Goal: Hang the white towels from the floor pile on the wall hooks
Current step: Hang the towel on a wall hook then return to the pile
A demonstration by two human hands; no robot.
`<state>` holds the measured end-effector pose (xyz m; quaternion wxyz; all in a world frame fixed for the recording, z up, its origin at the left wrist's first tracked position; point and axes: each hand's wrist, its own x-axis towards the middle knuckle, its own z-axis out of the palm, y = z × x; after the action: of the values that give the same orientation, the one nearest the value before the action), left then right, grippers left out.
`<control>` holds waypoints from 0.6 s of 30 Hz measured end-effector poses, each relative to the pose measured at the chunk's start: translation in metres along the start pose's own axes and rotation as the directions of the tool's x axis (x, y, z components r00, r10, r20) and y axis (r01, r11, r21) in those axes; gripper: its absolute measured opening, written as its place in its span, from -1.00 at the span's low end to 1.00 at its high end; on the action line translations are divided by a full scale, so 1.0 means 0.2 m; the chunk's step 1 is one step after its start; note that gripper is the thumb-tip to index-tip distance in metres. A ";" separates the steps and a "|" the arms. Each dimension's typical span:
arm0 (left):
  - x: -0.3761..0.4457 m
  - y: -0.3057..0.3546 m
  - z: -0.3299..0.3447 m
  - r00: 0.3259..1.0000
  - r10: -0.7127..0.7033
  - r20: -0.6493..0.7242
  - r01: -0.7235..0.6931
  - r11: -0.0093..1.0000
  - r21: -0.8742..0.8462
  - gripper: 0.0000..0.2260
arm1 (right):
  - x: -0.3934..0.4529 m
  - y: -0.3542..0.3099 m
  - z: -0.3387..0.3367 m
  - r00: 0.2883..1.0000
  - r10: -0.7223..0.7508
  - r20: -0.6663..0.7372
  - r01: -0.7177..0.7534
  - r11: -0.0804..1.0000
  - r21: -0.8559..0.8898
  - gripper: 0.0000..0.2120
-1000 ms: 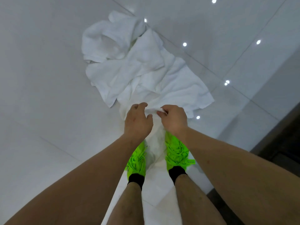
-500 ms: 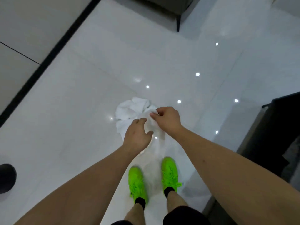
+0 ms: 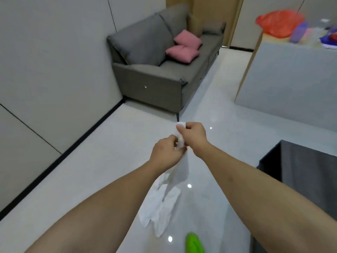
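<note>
A white towel [image 3: 165, 201] hangs in the air in front of me, its lower part dangling above the glossy white floor [image 3: 109, 161]. My left hand [image 3: 166, 155] pinches the towel's upper edge. My right hand [image 3: 194, 136] grips the same edge slightly higher and to the right, with a corner sticking out above the fingers. The floor pile is out of view. No wall hooks show in this view.
A grey sofa [image 3: 156, 70] with two pink cushions [image 3: 183, 47] stands against the grey wall [image 3: 54, 61] ahead. A counter [image 3: 288, 79] with an orange bag [image 3: 279, 21] is at right. A dark cabinet [image 3: 300, 167] stands right. One green shoe [image 3: 194, 243] shows below.
I have risen from the pile with both hands lifting one towel. The view swung up from the floor to the room, and the pile has left the frame.
</note>
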<state>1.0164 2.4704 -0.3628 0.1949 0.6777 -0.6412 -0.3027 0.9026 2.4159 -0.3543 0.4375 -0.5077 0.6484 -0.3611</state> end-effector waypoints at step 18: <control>-0.90 0.24 -0.41 0.934 0.328 0.143 -0.352 0.913 0.205 -0.72 | -1.18 -0.69 -0.54 0.851 -0.176 -0.495 0.219 0.975 0.030 -0.57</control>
<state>1.0348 2.6330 -0.2420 0.1317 0.5565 -0.7890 -0.2245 0.8740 2.6179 -0.1422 0.2410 -0.4444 0.6662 -0.5483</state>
